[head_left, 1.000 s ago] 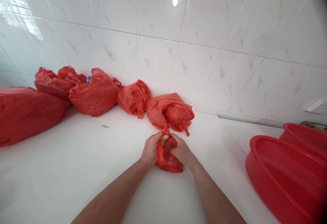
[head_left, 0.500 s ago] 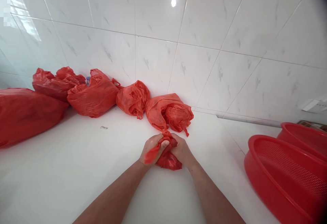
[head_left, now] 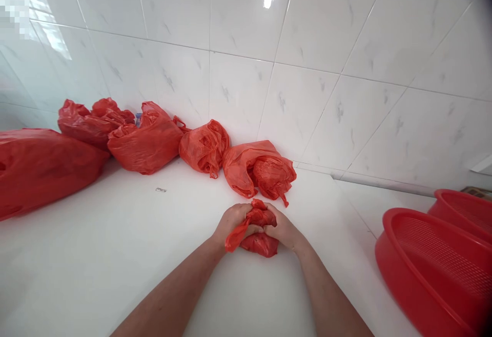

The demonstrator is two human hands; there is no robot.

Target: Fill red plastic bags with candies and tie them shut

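Observation:
Between my hands, low over the white table (head_left: 126,255), is a small red plastic bag (head_left: 261,244) bunched around contents I cannot make out. My left hand (head_left: 233,221) grips its left side, and a loose strip of the bag hangs out over that hand. From the right, my right hand (head_left: 282,229) is closed on the bag, its thumb meeting the left thumb at the middle. Just behind my hands lies a larger red plastic bag (head_left: 238,167) with a crumpled bundle (head_left: 273,174) at its right side.
Along the tiled wall (head_left: 242,91) sit a rounded red bag (head_left: 204,147), a fuller red bag (head_left: 148,144), a crumpled one (head_left: 92,124) and a long one (head_left: 46,167) at far left. Two red baskets (head_left: 403,260) stand at right. A small scrap (head_left: 160,190) lies on the table.
My thumbs have come together across the middle of the small bag, pressing it. Its top end now sits folded between my hands. The view has shifted slightly left.

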